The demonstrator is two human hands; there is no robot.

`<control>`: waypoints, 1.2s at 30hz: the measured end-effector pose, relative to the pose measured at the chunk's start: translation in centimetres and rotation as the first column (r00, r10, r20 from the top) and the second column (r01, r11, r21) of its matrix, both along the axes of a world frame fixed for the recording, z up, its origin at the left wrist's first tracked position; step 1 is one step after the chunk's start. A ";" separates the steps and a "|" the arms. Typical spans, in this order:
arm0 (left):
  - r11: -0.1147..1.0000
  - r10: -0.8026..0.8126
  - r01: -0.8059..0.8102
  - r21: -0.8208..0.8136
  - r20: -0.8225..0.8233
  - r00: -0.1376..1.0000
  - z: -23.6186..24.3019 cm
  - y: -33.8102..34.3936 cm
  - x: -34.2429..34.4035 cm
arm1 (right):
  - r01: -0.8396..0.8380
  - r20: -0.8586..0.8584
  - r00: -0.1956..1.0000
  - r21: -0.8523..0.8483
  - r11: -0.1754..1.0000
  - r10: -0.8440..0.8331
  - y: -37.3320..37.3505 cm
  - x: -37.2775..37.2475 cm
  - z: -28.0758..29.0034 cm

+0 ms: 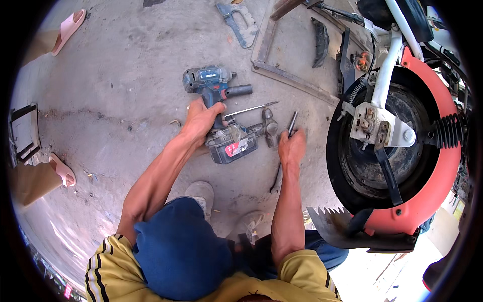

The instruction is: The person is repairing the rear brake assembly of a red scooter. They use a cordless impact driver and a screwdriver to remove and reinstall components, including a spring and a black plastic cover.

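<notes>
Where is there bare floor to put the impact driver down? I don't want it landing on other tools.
Free: the wide concrete floor left of the left hand, between the two pink sandals. Crowded: around the right hand, where the hammer, a thin rod and the wheel sit close.

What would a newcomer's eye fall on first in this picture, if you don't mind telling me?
Probably the red wheel guard around a black motorcycle wheel at the right, lying over the concrete floor. Next, at the centre, the left hand grips a blue cordless impact wrench, while the right hand holds a slim dark tool beside a hammer. Pink sandals lie far left.
</notes>
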State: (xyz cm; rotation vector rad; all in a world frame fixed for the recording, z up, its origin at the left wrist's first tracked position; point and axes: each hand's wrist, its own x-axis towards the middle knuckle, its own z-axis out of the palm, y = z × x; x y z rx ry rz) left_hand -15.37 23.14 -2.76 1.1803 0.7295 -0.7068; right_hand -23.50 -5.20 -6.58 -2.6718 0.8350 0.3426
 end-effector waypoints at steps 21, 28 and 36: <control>0.970 -0.244 0.226 0.091 0.370 0.896 1.0 1.3 -5.0 | -0.068 0.022 0.790 0.996 -0.052 -0.613 6.2 5.7 6.7; 0.941 -0.282 0.083 0.328 0.625 0.728 3.5 1.4 -6.9 | -0.060 -0.059 0.881 0.970 -0.234 -0.469 7.0 4.1 9.0; 0.998 -0.062 0.029 0.058 0.709 0.703 7.3 -3.1 -3.8 | -0.363 0.301 0.640 0.929 0.067 -0.706 8.9 5.3 13.3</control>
